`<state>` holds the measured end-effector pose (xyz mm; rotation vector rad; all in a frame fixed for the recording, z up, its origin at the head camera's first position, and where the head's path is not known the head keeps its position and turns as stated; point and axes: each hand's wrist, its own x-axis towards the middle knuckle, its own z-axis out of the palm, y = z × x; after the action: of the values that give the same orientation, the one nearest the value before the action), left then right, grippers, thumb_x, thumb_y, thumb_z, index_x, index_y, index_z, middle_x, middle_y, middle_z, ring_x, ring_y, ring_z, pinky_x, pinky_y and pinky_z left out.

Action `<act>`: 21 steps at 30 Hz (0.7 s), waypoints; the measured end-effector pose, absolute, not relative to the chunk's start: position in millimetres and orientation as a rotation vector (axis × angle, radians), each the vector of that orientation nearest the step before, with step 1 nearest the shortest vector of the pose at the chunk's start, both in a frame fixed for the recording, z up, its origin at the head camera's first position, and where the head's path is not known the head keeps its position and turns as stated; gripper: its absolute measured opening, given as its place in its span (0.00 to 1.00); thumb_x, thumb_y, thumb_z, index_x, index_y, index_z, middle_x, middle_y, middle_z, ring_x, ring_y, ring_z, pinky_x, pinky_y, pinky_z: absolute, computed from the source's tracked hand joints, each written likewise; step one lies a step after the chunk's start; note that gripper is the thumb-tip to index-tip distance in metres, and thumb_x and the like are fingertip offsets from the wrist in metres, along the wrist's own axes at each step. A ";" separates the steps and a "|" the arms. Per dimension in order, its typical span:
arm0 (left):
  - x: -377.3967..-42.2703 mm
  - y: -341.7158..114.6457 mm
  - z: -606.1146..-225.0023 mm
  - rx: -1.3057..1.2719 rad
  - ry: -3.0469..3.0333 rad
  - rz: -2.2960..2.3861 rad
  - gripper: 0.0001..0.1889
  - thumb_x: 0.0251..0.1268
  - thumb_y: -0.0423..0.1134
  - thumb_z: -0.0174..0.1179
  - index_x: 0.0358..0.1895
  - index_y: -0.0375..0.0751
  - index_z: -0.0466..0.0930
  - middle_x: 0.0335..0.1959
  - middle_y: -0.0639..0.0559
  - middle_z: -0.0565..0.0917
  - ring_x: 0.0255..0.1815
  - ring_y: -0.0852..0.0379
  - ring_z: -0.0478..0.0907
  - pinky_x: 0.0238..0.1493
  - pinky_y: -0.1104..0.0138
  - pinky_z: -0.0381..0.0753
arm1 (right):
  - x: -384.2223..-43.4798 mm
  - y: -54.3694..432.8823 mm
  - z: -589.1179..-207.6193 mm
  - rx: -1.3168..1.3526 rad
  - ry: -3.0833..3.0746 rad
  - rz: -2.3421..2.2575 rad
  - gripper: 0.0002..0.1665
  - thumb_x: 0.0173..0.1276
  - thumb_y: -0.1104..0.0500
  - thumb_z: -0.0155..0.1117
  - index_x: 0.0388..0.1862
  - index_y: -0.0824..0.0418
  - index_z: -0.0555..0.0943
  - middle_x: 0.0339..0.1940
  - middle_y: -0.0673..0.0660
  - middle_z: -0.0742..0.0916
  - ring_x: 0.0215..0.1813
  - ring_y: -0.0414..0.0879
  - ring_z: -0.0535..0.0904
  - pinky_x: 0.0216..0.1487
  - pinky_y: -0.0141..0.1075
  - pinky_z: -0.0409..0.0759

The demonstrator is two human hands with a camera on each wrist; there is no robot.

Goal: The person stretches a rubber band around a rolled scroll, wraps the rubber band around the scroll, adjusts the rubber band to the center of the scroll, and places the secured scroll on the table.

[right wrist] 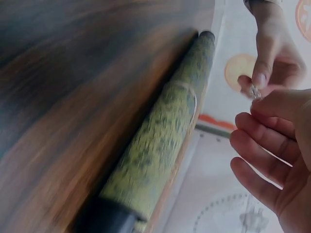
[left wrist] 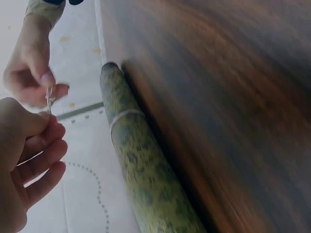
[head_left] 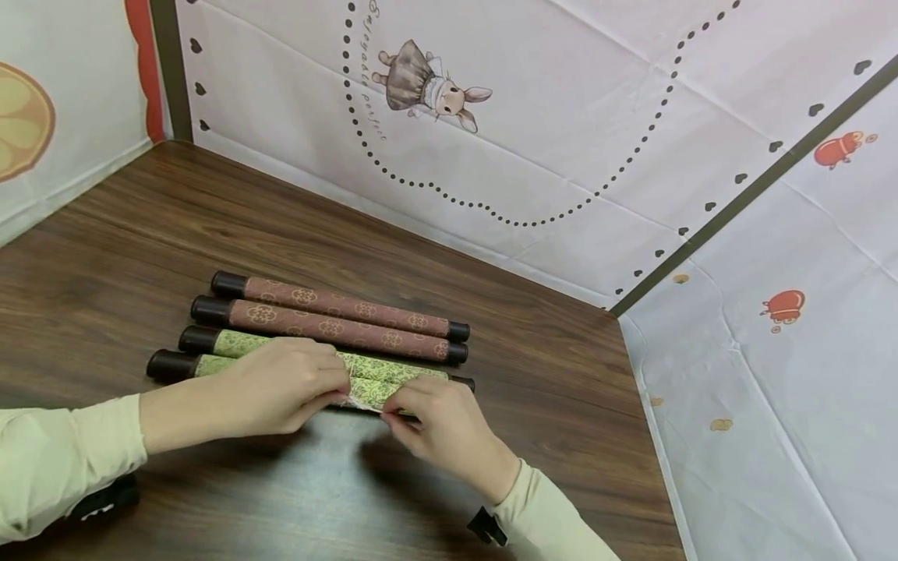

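Observation:
Two rolled green-patterned scrolls lie side by side on the table; the front scroll (head_left: 210, 365) is partly covered by my hands, the rear scroll (head_left: 400, 368) is behind it. My left hand (head_left: 291, 386) pinches a thin whitish string (head_left: 365, 404) between thumb and forefinger. From the other side, my right hand (head_left: 449, 425) pinches the same string close by. Both wrist views show the string (left wrist: 49, 99) bunched in a small tangle or knot between the fingertips, held off the front scroll. A loop of string (right wrist: 187, 87) runs around that scroll.
Behind the green scrolls lie two rolled brown scrolls with flower patterns, the nearer brown scroll (head_left: 330, 326) and the farther brown scroll (head_left: 344, 305). All have dark end knobs. Printed cloth walls (head_left: 526, 156) border the wooden table (head_left: 561, 382) at the back and sides.

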<state>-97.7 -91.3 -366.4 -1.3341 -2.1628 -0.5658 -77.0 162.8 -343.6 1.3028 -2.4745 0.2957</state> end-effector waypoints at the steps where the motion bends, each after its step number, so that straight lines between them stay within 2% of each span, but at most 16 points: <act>1: -99.3 -94.4 -366.0 -1.318 -2.160 -0.565 0.09 0.48 0.35 0.70 0.27 0.53 0.79 0.25 0.65 0.80 0.28 0.68 0.75 0.30 0.73 0.79 | -77.6 167.2 -344.0 1.284 -2.490 0.292 0.03 0.60 0.58 0.69 0.31 0.48 0.85 0.31 0.41 0.88 0.36 0.33 0.82 0.39 0.24 0.81; 7: -104.3 -109.6 -363.7 -1.298 -2.161 -0.591 0.10 0.50 0.33 0.69 0.29 0.54 0.79 0.25 0.66 0.79 0.28 0.69 0.73 0.27 0.73 0.77 | -79.2 186.8 -347.3 1.196 -2.571 0.320 0.05 0.57 0.60 0.68 0.29 0.49 0.82 0.30 0.40 0.87 0.37 0.33 0.81 0.38 0.25 0.80; 16: -104.3 -119.1 -364.0 -1.259 -2.210 -0.654 0.12 0.46 0.32 0.70 0.29 0.56 0.80 0.26 0.68 0.78 0.28 0.72 0.72 0.25 0.76 0.73 | -80.5 189.8 -347.1 1.230 -2.521 0.366 0.08 0.55 0.61 0.71 0.29 0.49 0.81 0.29 0.40 0.85 0.34 0.33 0.77 0.34 0.23 0.76; 19: -106.0 -126.4 -364.3 -1.219 -2.214 -0.641 0.04 0.62 0.40 0.64 0.30 0.55 0.82 0.27 0.68 0.80 0.28 0.72 0.74 0.26 0.75 0.76 | -82.1 195.6 -348.2 1.208 -2.506 0.399 0.08 0.55 0.63 0.69 0.28 0.49 0.80 0.27 0.41 0.84 0.33 0.35 0.76 0.34 0.23 0.75; 21: -107.2 -131.2 -363.6 -1.184 -2.207 -0.640 0.12 0.72 0.49 0.54 0.30 0.55 0.83 0.28 0.68 0.82 0.29 0.71 0.76 0.27 0.73 0.77 | -83.3 200.1 -349.3 1.158 -2.510 0.419 0.09 0.53 0.63 0.69 0.27 0.49 0.80 0.26 0.41 0.83 0.31 0.35 0.75 0.32 0.24 0.73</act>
<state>-107.2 -131.2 -363.6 -1.1845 -2.2068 -0.6402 -83.3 200.1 -349.3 1.1583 -2.5095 0.4189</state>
